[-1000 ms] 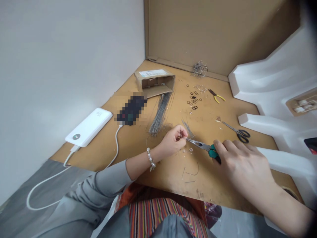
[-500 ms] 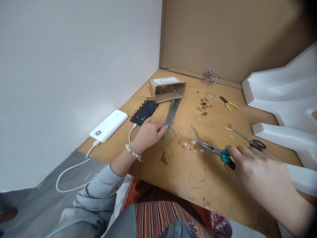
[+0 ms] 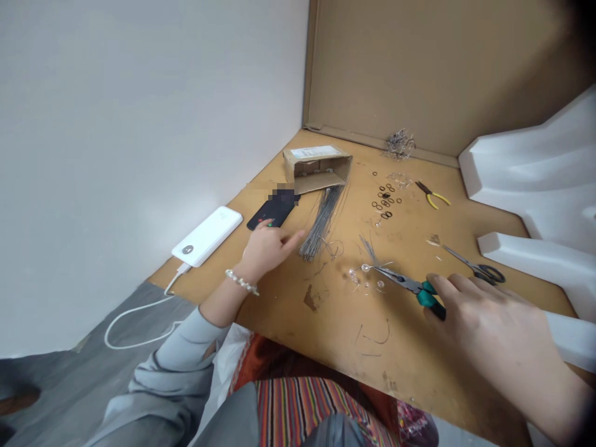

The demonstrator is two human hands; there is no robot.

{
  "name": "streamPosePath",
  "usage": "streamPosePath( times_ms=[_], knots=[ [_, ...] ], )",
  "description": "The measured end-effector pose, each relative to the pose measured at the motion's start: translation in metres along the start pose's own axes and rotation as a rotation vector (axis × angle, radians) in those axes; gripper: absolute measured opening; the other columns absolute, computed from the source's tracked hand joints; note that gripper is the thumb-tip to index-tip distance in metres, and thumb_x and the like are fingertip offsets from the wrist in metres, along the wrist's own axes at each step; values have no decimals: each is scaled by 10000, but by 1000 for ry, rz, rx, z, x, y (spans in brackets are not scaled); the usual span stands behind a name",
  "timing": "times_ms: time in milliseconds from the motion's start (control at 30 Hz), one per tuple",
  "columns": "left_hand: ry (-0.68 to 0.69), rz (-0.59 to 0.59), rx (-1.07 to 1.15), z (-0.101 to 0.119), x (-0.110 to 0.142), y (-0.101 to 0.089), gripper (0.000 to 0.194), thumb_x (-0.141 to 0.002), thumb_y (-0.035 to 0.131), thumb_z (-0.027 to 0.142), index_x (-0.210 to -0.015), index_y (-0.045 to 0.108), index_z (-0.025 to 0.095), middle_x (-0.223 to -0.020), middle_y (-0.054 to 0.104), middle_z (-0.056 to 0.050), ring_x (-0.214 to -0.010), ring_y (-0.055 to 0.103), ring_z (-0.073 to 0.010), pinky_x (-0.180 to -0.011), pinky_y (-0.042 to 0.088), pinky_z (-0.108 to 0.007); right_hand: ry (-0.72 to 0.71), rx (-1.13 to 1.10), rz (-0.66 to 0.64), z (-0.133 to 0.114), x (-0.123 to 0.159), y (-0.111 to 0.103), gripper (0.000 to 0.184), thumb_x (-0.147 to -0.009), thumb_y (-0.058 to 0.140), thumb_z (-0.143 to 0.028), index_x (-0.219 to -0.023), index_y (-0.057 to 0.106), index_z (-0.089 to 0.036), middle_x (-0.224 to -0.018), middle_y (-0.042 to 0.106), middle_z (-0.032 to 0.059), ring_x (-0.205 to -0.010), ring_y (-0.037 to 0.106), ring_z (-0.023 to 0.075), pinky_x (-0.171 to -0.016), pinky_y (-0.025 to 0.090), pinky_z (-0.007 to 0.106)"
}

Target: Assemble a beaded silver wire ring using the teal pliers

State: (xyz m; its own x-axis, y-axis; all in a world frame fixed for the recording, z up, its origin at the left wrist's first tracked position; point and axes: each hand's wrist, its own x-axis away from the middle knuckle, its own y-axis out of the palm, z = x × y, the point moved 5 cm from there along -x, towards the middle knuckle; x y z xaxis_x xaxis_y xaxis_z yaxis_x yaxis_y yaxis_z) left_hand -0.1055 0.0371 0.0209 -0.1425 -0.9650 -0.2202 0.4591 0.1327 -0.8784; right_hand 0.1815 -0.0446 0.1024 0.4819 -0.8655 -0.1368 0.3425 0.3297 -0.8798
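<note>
My left hand (image 3: 266,249), thumb held apart from the fingers, is over the near end of a dark phone (image 3: 279,210); a fingertip appears to touch its screen. To the right of the thumb lies a bundle of thin grey wires (image 3: 321,223). My right hand (image 3: 488,316) is closed round the green and black handles of long-nose pliers (image 3: 405,282). The jaws reach to a clear bead (image 3: 365,268) and short wire pieces (image 3: 370,248); whether they grip a wire I cannot tell. Several more clear beads (image 3: 380,284) lie close by.
An open cardboard box (image 3: 321,181) stands behind the wires. Dark rings (image 3: 385,197), yellow-handled pliers (image 3: 433,195), scissors (image 3: 487,272) and a wire tangle (image 3: 399,144) lie farther off. At left is a white power bank (image 3: 209,236); white foam (image 3: 507,167) borders the right.
My left hand has moved left, away from the wire bundle and onto the phone, whose screen looks darker. My right hand and the pliers have stayed nearly still.
</note>
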Motion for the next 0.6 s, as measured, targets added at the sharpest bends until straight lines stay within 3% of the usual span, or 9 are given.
streamPosePath(
  times_ms=[67, 133, 200, 300, 367, 467, 600],
  knots=[
    [126, -88, 133, 30, 5, 3, 517, -908, 392, 496, -504, 458, 181, -481, 424, 16, -521, 415, -119, -803, 416, -333, -2, -6, -8, 1, -1, 1, 122, -798, 495, -172, -699, 563, -191, -571, 535, 16, -539, 551, 205, -531, 247, 302],
    [202, -189, 341, 58, 8, 9, 399, -887, 439, 511, -719, 571, 175, -669, 572, -17, -645, 517, -139, -728, 430, -297, -9, -10, -18, 1, -2, 2, 116, -795, 498, -169, -701, 561, -194, -574, 536, 14, -544, 556, 206, -526, 237, 298],
    [249, -277, 499, 81, 5, 18, 408, -811, 558, 538, -995, 576, 173, -980, 629, -79, -880, 579, -186, -786, 443, -308, -5, -2, -36, 2, -3, 3, 101, -786, 512, -175, -697, 553, -196, -581, 537, 13, -551, 560, 206, -522, 221, 294],
    [313, -415, 584, 104, -1, 39, 531, -723, 677, 485, -1138, 535, 186, -1182, 586, -111, -1062, 557, -234, -883, 430, -340, 16, 15, -46, 3, -4, 5, 86, -785, 530, -215, -702, 545, -198, -593, 539, 12, -553, 554, 203, -517, 194, 289],
    [312, -477, 635, 110, -5, 54, 445, -746, 669, 409, -1110, 559, 177, -1096, 628, -94, -999, 585, -215, -850, 442, -325, 33, 15, -37, 4, -3, 4, 108, -798, 523, -251, -704, 541, -201, -602, 543, 13, -545, 541, 194, -512, 175, 288],
    [203, -614, 821, 108, -6, 76, 210, -829, 566, 303, -966, 606, 149, -854, 669, -44, -768, 608, -140, -695, 455, -250, 66, 3, -41, 7, -3, 5, 144, -815, 496, -273, -699, 541, -200, -612, 555, 19, -540, 525, 181, -506, 161, 285],
    [178, -639, 950, 104, -5, 87, 187, -836, 564, 315, -882, 635, 148, -810, 660, -25, -724, 580, -114, -667, 435, -225, 87, -14, -78, 10, -5, 10, 153, -817, 483, -280, -712, 556, -198, -618, 568, 25, -539, 520, 177, -502, 155, 283]
  ],
)
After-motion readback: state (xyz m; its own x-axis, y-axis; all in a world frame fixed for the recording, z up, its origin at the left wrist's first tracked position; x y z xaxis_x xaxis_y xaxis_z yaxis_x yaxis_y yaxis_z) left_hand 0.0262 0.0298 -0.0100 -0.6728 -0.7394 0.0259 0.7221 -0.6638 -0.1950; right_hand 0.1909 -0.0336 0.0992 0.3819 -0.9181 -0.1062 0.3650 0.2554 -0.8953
